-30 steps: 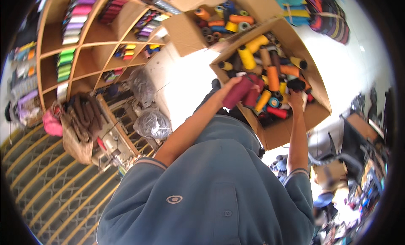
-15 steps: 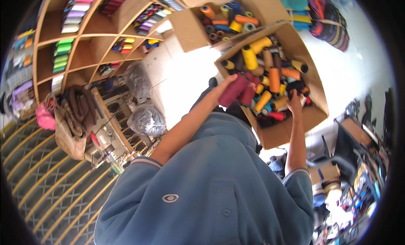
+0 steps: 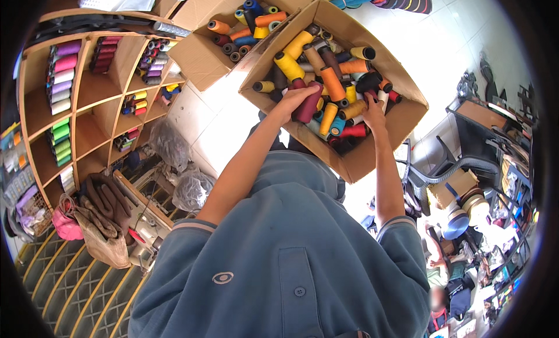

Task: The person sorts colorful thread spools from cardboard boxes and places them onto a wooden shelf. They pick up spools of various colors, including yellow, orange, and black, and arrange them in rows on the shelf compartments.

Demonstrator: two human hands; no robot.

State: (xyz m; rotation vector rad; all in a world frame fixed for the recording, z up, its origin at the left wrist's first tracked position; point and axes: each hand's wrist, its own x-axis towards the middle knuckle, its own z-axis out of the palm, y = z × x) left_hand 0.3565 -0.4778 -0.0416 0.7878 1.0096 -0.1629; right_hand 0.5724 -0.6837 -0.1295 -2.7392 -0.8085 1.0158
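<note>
A cardboard box (image 3: 381,154) stands in front of me, filled with thread spools in yellow, orange, brown, black, red and blue. My left hand (image 3: 296,102) is closed around a maroon thread spool (image 3: 308,107) over the box's near left part. More maroon shows just past those fingers. Reaching over the right side, my right hand (image 3: 375,114) has its fingers closed at a small maroon spool (image 3: 370,96), mostly covered by the fingers. A white spool (image 3: 382,99) lies against that hand. Beside the left hand is a yellow spool (image 3: 289,66).
A second open cardboard box (image 3: 201,61) with spools stands behind on the left. Wooden shelves (image 3: 87,85) at left hold rows of spools. Clear plastic bags (image 3: 192,186) lie below them. A chair (image 3: 442,169) and piled goods are at right, with another person (image 3: 437,268) lower down.
My left hand has brought the maroon spool from the box's near edge in over the other spools. At my right fingers, maroon and white spools now show. The whole view has shifted.
</note>
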